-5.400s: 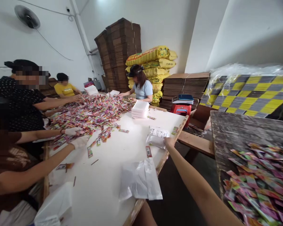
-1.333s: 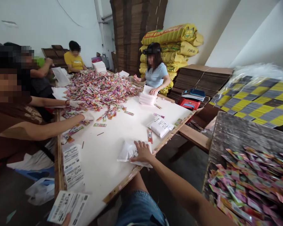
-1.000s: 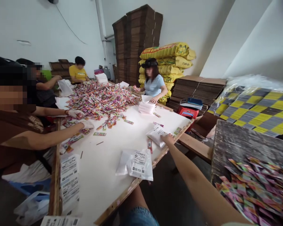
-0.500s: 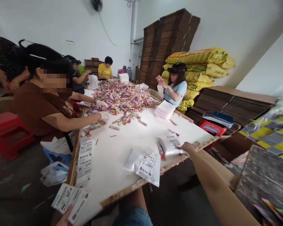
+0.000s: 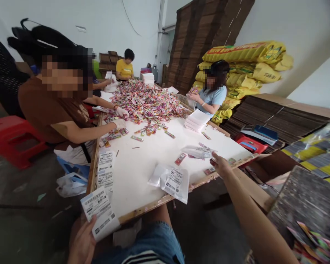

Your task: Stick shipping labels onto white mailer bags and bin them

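Near the table's left front corner, my left hand (image 5: 84,238) is closed on a sheet of printed labels (image 5: 100,211). More labels (image 5: 105,167) lie flat along the left table edge, just beyond that sheet. My right hand (image 5: 220,164) pinches the right end of a white plastic mailing bag (image 5: 196,151), which is seen nearly edge-on and appears lifted off the tabletop. Small red packets (image 5: 180,158) lie beside and under it. Between my hands, a second mailing bag (image 5: 176,181) with a printed label rests at the front table edge, slightly overhanging it.
A large heap of colourful small packets (image 5: 151,101) covers the far part of the white table (image 5: 143,161). A co-worker's gloved hands (image 5: 121,119) are among packets at left. A stack of white bags (image 5: 197,120) stands at right, near another person. Colourful packets (image 5: 313,238) also lie at lower right.
My right hand has raised and tilted the mailing bag, uncovering red packets beneath. My left hand has come further into view with the label sheet, now turned more upright. The view has shifted.
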Available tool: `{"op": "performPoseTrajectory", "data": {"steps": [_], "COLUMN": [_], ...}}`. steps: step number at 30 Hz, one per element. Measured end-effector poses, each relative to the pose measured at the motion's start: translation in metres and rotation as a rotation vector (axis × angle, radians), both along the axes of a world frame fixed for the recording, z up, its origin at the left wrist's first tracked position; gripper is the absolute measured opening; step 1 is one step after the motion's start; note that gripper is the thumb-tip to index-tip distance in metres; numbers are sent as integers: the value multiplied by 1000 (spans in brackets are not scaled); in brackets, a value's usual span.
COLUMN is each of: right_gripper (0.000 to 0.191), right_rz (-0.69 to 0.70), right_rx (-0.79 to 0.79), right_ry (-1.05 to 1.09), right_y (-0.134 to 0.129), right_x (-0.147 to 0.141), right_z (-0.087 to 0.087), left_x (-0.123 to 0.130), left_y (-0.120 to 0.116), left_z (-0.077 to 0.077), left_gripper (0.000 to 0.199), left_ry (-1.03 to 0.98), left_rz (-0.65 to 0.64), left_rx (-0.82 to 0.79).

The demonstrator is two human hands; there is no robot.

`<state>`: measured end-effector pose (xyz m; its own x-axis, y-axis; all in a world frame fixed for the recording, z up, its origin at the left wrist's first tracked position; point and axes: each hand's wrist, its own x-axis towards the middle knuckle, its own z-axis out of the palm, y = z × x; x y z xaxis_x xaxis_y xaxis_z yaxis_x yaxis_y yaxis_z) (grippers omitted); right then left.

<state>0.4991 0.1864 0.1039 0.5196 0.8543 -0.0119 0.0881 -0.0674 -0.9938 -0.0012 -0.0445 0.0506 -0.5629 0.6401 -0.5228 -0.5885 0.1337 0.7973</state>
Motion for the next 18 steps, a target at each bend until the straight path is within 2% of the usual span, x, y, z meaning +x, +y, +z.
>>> {"op": "performPoseTrajectory", "data": {"steps": [2, 4, 6, 9, 11, 14, 16, 18], "right_gripper": [36, 42, 46, 48, 50, 50, 47, 44], "right_rz": [97, 243, 353, 340, 323, 349, 347, 334], "right_rx": [-13, -95, -180, -219, -292, -449, -399, -245], "right_ry": [72, 120, 50, -136, -131, 7, 66, 57], "right_y": [-27, -57, -82, -102, -110, -122, -128, -129], "right_x": [-29, -62, -90, -116, -125, -135, -142, -152], "right_z": [-14, -33, -51, -63, -65, -62, -54, -37], "left_x": [4, 6, 6, 0, -5, -11, -13, -15], "left_y": [2, 4, 6, 6, 5, 3, 2, 1], "left_z": [0, 1, 1, -3, -9, -23, -33, -40], "left_gripper": [46, 46, 43, 39, 35, 27, 24, 24], "left_ry": [8, -4, -29, -48, -59, -88, -112, -132], "left_rz": [16, 30, 26, 5, 18, 38, 29, -1], "left_rx": [2, -14, -32, -18, 8, 4, 18, 79]}}
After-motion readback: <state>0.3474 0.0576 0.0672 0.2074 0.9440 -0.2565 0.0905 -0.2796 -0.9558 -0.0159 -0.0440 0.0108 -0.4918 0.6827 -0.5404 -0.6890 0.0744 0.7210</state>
